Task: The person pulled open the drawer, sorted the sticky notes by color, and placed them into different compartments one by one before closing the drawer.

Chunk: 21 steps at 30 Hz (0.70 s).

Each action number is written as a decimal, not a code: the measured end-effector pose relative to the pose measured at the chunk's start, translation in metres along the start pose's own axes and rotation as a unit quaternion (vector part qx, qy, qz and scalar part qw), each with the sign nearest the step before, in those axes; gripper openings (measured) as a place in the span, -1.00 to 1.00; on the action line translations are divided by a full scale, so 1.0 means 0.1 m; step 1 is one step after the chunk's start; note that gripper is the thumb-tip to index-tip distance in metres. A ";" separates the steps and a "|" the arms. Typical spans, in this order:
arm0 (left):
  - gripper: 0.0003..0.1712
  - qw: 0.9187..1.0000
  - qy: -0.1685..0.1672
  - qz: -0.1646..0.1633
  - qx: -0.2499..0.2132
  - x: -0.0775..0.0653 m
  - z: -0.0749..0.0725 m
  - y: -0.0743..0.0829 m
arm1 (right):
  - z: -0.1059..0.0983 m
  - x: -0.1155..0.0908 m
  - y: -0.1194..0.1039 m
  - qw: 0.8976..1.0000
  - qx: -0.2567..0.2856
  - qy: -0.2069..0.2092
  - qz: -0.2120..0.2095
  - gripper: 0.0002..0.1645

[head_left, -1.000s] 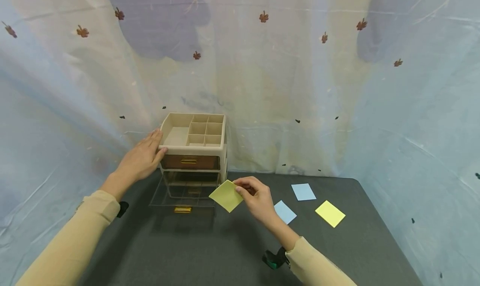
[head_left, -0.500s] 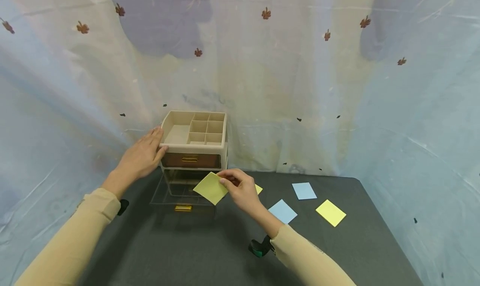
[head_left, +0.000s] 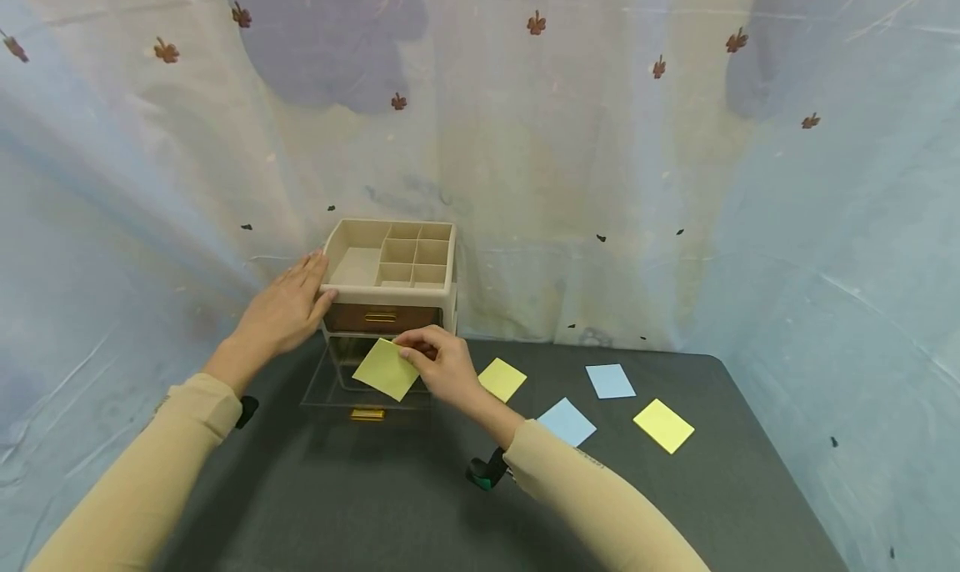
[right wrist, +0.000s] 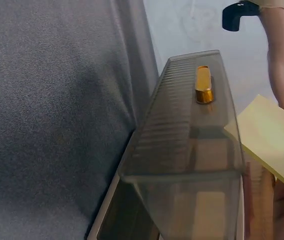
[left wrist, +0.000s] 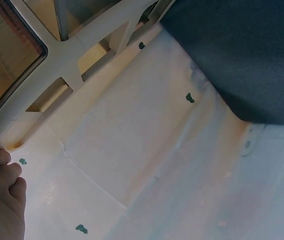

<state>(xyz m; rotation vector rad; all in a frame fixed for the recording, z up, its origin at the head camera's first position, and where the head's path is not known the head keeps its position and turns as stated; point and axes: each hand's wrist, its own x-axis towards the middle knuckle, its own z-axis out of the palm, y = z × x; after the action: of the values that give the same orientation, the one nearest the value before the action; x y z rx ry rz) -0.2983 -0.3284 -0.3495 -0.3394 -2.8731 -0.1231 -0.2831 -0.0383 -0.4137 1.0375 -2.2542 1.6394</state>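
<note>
Pale, patterned cloth (head_left: pixel 517 172) hangs behind everything, and before it we see a dark tabletop (head_left: pixel 352 514) bearing a beige drawer unit (head_left: pixel 449 297). Only the head view lets us look down into its divided top; the left wrist view alone gives us the slots (left wrist: pixel 51 96) in its side, while the right wrist view brings close the see-through drawer (right wrist: pixel 179 130) pulled out below, and the thickness of a yellow pad (head_left: pixel 386 370). Our left hand (head_left: pixel 277 318) lies along the unit's side, fingers straight, thumb at the front edge. Our right hand (head_left: pixel 442 368) is nearly closed, pinching the yellow pad by a corner, so it tilts above the drawer, between both hands and lower than the left. Right of our right hand lie two more yellow notes (head_left: pixel 663 426) and two blue notes (head_left: pixel 610 381). Smallest is the drawer's gold handle (right wrist: pixel 204 85).
</note>
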 end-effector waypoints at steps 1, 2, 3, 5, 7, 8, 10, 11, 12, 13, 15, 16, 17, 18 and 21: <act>-0.13 1.000 0.001 0.000 0.000 0.00 0.00 0.00 | 0.03 0.02 0.00 1.000 -0.004 -0.006 -0.001 -0.79; -0.13 1.000 0.002 -0.001 -0.001 0.00 0.00 0.00 | 0.06 0.04 0.00 1.000 -0.008 -0.010 -0.002 -0.80; -0.13 1.000 0.002 -0.002 -0.001 0.00 0.01 0.00 | 0.08 0.05 0.00 1.000 -0.013 -0.015 -0.002 -0.80; -0.13 1.000 0.003 -0.003 -0.002 -0.01 0.01 0.01 | 0.14 0.08 0.01 0.999 -0.021 -0.024 -0.003 -0.80; -0.13 1.000 0.002 -0.006 -0.004 -0.01 0.00 0.01 | 0.19 0.10 0.01 0.999 -0.028 -0.032 -0.003 -0.81; -0.13 1.000 0.001 -0.007 -0.005 -0.01 0.00 0.01 | 0.21 0.12 0.01 0.999 -0.031 -0.037 -0.003 -0.81; -0.13 1.000 -0.001 -0.008 -0.005 -0.01 0.00 0.01 | 0.26 0.14 0.02 0.998 -0.037 -0.046 -0.002 -0.81; -0.13 1.000 -0.002 -0.008 -0.004 -0.01 0.00 0.01 | 0.28 0.15 0.02 0.998 -0.039 -0.051 0.000 -0.81; -0.13 1.000 -0.003 -0.009 -0.004 -0.01 0.00 0.02 | 0.30 0.16 0.02 0.998 -0.041 -0.056 0.001 -0.81; -0.13 1.000 -0.004 -0.009 -0.004 0.00 0.01 0.01 | 0.32 0.17 0.01 0.997 -0.041 -0.060 0.004 -0.80; -0.13 1.000 -0.003 -0.008 -0.003 0.00 0.01 0.01 | 0.36 0.18 0.01 0.997 -0.045 -0.069 0.005 -0.80; -0.13 1.000 -0.002 -0.008 -0.003 0.00 0.01 0.01 | 0.38 0.19 0.01 0.996 -0.047 -0.072 0.005 -0.80; -0.13 1.000 -0.002 -0.008 -0.005 0.00 0.01 0.02 | 0.39 0.20 0.01 0.996 -0.050 -0.076 0.004 -0.79; -0.13 1.000 -0.001 -0.007 -0.006 -0.01 0.01 0.01 | 0.41 0.21 0.01 0.995 -0.054 -0.079 0.002 -0.79; -0.13 1.000 0.001 -0.007 -0.006 -0.01 0.00 0.01 | 0.46 0.23 0.01 0.994 -0.067 -0.091 -0.006 -0.79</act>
<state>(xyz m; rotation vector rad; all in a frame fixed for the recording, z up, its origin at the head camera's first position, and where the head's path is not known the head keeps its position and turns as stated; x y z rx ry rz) -0.2973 -0.3274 -0.3501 -0.3202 -2.8749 -0.1431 -0.2892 -0.0893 -0.4201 1.2065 -2.4280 1.4179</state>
